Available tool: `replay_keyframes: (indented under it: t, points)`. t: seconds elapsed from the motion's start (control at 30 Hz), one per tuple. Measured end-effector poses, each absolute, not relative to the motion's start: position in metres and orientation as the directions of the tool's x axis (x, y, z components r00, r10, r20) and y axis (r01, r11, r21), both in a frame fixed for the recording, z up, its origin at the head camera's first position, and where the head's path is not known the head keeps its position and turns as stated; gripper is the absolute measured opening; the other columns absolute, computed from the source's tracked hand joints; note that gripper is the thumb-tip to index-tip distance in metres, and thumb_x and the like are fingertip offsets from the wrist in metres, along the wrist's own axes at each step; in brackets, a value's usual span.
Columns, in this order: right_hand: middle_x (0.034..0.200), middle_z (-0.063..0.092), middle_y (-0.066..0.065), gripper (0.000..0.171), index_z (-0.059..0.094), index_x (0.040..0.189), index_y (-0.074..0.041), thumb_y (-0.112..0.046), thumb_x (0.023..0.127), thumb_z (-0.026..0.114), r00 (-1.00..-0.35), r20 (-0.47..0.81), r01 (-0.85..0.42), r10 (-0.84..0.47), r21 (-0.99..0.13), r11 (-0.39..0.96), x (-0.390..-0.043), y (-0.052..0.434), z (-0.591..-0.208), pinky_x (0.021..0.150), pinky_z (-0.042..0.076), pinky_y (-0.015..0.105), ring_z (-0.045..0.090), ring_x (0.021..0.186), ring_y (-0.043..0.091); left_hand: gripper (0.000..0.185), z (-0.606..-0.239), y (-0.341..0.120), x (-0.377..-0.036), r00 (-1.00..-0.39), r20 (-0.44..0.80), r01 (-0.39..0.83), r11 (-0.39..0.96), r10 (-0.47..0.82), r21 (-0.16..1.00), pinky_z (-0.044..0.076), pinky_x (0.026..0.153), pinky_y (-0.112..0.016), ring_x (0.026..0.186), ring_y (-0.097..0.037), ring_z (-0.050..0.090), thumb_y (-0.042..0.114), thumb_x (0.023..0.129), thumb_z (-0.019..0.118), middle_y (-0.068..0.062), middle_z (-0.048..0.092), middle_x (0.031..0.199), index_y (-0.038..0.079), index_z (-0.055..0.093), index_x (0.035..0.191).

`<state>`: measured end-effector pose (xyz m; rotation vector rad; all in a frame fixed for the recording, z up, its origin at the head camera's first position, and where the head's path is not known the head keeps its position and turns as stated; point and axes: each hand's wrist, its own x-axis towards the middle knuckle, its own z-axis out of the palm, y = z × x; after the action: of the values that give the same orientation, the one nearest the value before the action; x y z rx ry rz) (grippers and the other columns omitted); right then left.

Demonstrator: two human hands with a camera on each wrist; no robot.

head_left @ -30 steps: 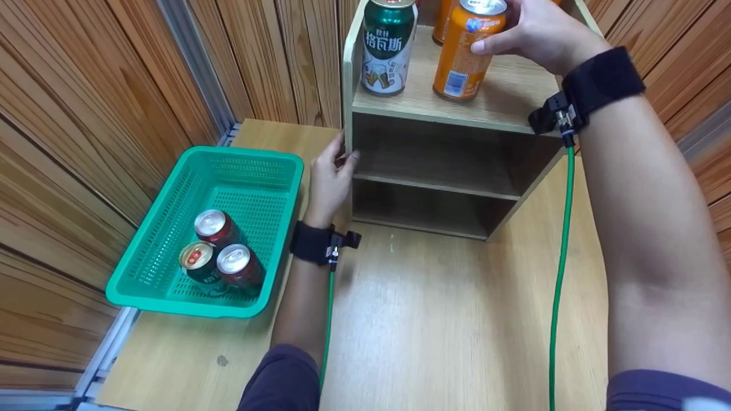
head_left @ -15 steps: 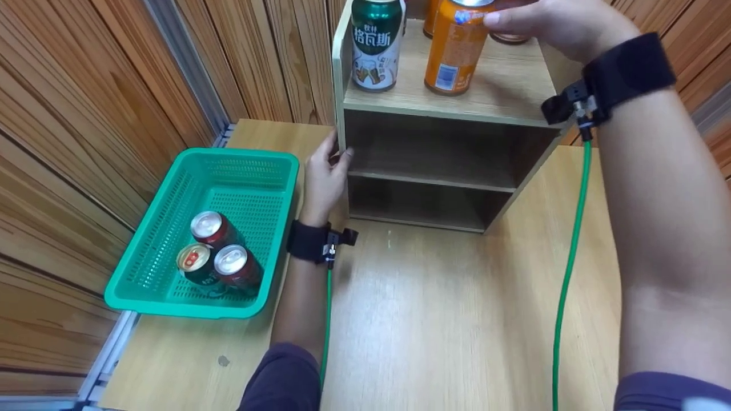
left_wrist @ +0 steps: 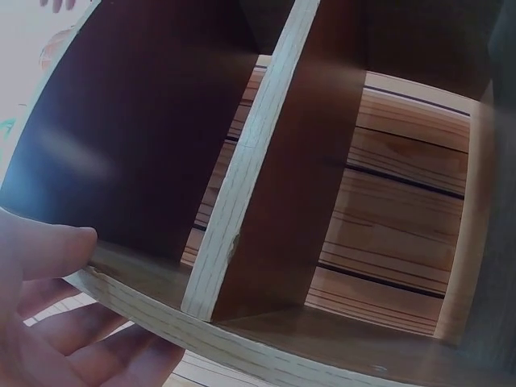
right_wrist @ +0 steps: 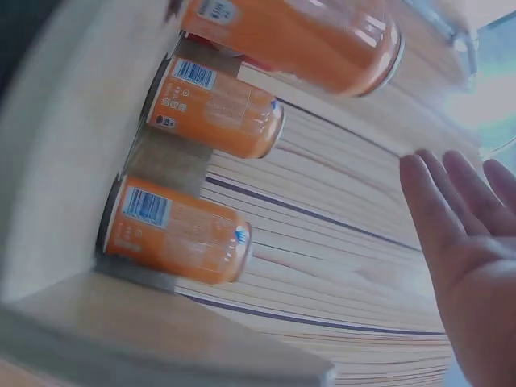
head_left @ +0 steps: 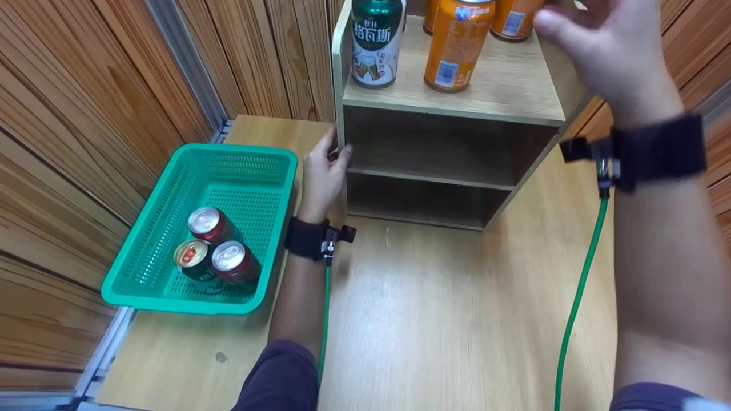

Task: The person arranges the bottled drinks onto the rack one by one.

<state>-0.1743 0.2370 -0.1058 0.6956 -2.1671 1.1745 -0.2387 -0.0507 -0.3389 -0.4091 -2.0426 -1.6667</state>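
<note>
A wooden shelf [head_left: 505, 94] stands at the back of the table. On its top board are a green can [head_left: 374, 43] and several orange cans, the nearest orange can [head_left: 457, 48] in the middle. My right hand [head_left: 594, 43] hovers open and blurred to the right of that can, touching nothing. The right wrist view shows its flat palm [right_wrist: 472, 258] apart from the orange cans [right_wrist: 177, 230]. My left hand [head_left: 336, 151] grips the shelf's left side panel, thumb [left_wrist: 48, 246] on the front edge and fingers [left_wrist: 89, 355] on the outer face.
A green plastic basket [head_left: 245, 149] sits at the table's left edge with three cans in it, two red [head_left: 207, 224] and one green [head_left: 193, 258]. Wood-slat walls close in on both sides. The shelf's two lower compartments [head_left: 434, 145] are dark and bare.
My right hand has let go of the nearest orange can and drawn back to the right, now open. The can stands on the top board. My left hand keeps its hold on the shelf.
</note>
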Motion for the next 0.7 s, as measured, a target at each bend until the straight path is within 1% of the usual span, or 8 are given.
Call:
replay_keyframes:
  t: [0.07,0.13,0.17,0.23,0.3,0.43,0.57,0.7]
  points:
    - [0.113,0.056,0.009,0.040,0.055,0.116,-0.004,0.004,0.078,0.062,-0.584,0.779,-0.760,-0.226,-0.428,0.489,-0.162,0.232,-0.115,0.088,0.042,0.030,0.052,0.103,0.024,0.047,-0.347,-0.051,-0.246,-0.846,0.530,0.504,0.233,-0.062,0.832,0.044,0.083,-0.023,0.109,-0.014,0.050,0.010,0.087,0.057,-0.013,0.049,0.126,0.002,0.042,0.131]
    - [0.109,0.059,0.008,0.035,0.058,0.112,-0.001,0.003,0.077,0.063,-0.486,0.832,-0.789,-0.266,-0.287,0.543,-0.152,0.227,-0.125,0.085,0.044,0.030,0.054,0.100,0.022,0.048,-0.350,-0.052,-0.249,-0.842,0.536,0.508,0.242,-0.061,0.827,0.044,0.083,-0.023,0.110,-0.013,0.050,0.012,0.087,0.057,-0.013,0.048,0.127,0.002,0.041,0.131]
    - [0.107,0.060,0.009,0.033,0.059,0.109,0.002,0.003,0.076,0.063,-0.433,0.853,-0.812,-0.291,-0.229,0.536,-0.149,0.225,-0.131,0.084,0.045,0.031,0.055,0.099,0.023,0.048,-0.351,-0.052,-0.249,-0.839,0.541,0.513,0.245,-0.062,0.823,0.044,0.084,-0.023,0.110,-0.013,0.050,0.012,0.087,0.057,-0.014,0.048,0.126,0.001,0.041,0.131]
    - [0.106,0.061,0.009,0.032,0.059,0.106,0.005,0.000,0.074,0.065,-0.381,0.872,-0.833,-0.309,-0.179,0.523,-0.142,0.220,-0.143,0.083,0.046,0.032,0.056,0.097,0.024,0.048,-0.351,-0.052,-0.250,-0.835,0.546,0.518,0.246,-0.061,0.819,0.044,0.084,-0.023,0.109,-0.013,0.050,0.012,0.087,0.057,-0.014,0.048,0.126,0.001,0.041,0.131]
    - [0.106,0.061,0.010,0.033,0.059,0.105,0.006,-0.002,0.073,0.065,-0.361,0.879,-0.847,-0.313,-0.169,0.503,-0.136,0.216,-0.155,0.083,0.046,0.033,0.056,0.097,0.025,0.047,-0.353,-0.052,-0.250,-0.830,0.554,0.526,0.242,-0.061,0.815,0.044,0.083,-0.023,0.108,-0.013,0.050,0.011,0.087,0.057,-0.015,0.050,0.125,0.000,0.042,0.130]
    - [0.105,0.061,0.012,0.035,0.059,0.105,0.006,-0.005,0.072,0.067,-0.350,0.886,-0.855,-0.305,-0.169,0.491,-0.125,0.210,-0.176,0.082,0.046,0.034,0.056,0.096,0.027,0.047,-0.353,-0.052,-0.249,-0.834,0.549,0.523,0.232,-0.060,0.820,0.045,0.082,-0.025,0.107,-0.013,0.052,0.011,0.087,0.057,-0.014,0.051,0.124,0.000,0.042,0.130]
    - [0.104,0.062,0.014,0.033,0.060,0.103,0.006,-0.011,0.075,0.066,-0.324,0.899,-0.863,-0.294,-0.154,0.480,-0.121,0.206,-0.197,0.084,0.044,0.037,0.057,0.094,0.029,0.049,-0.352,-0.051,-0.248,-0.848,0.527,0.502,0.237,-0.052,0.831,0.044,0.082,-0.024,0.107,-0.011,0.051,0.013,0.087,0.057,-0.013,0.050,0.125,0.001,0.041,0.131]
    - [0.106,0.061,0.015,0.034,0.060,0.105,0.006,-0.012,0.077,0.065,-0.312,0.872,-0.885,-0.377,-0.123,0.449,-0.129,0.205,-0.224,0.087,0.041,0.038,0.056,0.098,0.029,0.048,-0.346,-0.052,-0.246,-0.847,0.528,0.505,0.228,-0.055,0.833,0.044,0.083,-0.024,0.109,-0.015,0.051,0.011,0.087,0.057,-0.012,0.050,0.125,0.003,0.041,0.131]
